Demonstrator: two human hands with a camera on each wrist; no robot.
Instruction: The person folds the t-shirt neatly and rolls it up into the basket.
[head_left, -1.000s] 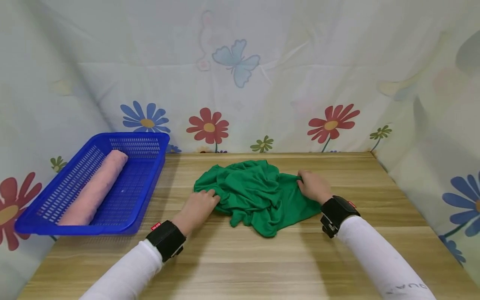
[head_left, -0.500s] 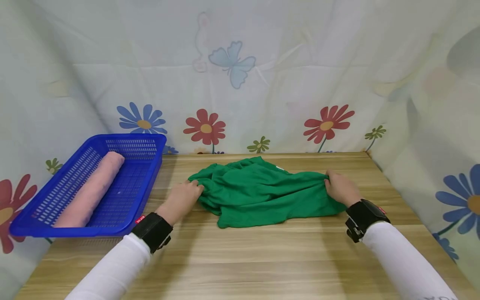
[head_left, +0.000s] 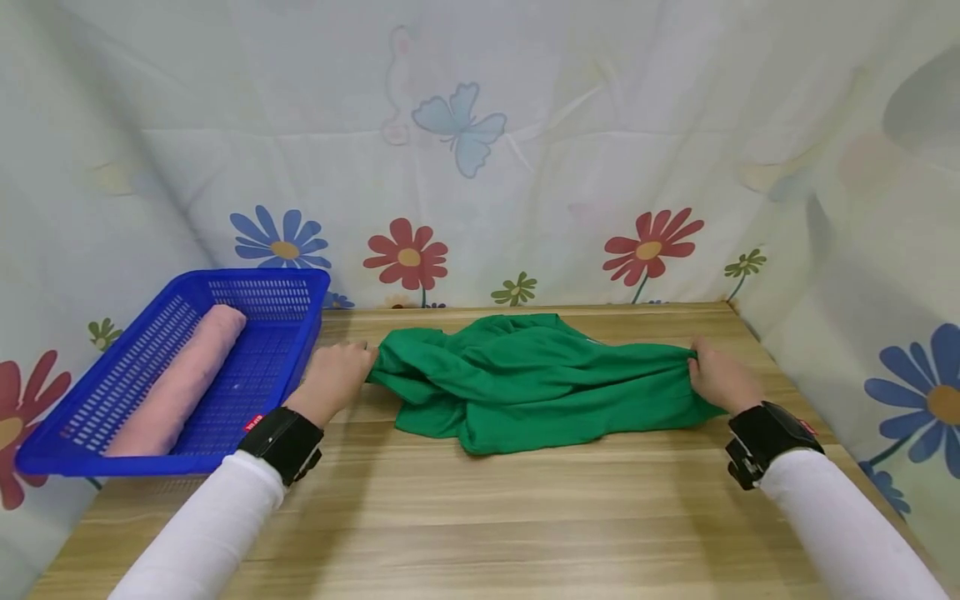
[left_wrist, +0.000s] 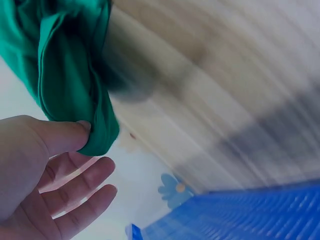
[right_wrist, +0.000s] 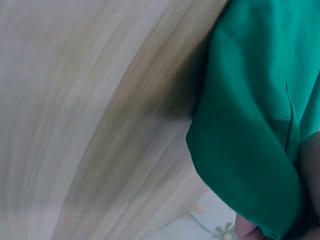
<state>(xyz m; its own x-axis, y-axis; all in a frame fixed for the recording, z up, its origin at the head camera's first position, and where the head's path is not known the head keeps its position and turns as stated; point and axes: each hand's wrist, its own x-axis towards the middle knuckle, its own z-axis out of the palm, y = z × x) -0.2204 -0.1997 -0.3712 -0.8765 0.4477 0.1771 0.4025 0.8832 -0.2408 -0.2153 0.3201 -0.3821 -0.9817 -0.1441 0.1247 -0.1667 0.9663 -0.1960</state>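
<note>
A rumpled green shirt (head_left: 525, 379) lies stretched sideways across the table, its folds running from hand to hand. My left hand (head_left: 335, 379) pinches its left end. In the left wrist view, the thumb (left_wrist: 65, 136) presses on a hemmed, sleeve-like edge while the other fingers extend below it. At the opposite end, my right hand (head_left: 723, 379) grips the cloth and pulls it into a taut upper edge. In the right wrist view, the green fabric hides most of that hand; only a fingertip (right_wrist: 246, 229) and part of the hand at the right edge show.
A blue plastic basket (head_left: 300, 358) with mesh sides stands at the left, close to my left hand. Inside it lies a rolled pink cloth (head_left: 183, 379). The wood-grain table (head_left: 525, 517) ends at a flower-printed curtain (head_left: 600, 167) behind and on both sides.
My hands have moved apart, left hand leftward and right hand rightward. The bunched green shirt has spread into a wider, flatter strip. A white label showed half a second ago near its top edge.
</note>
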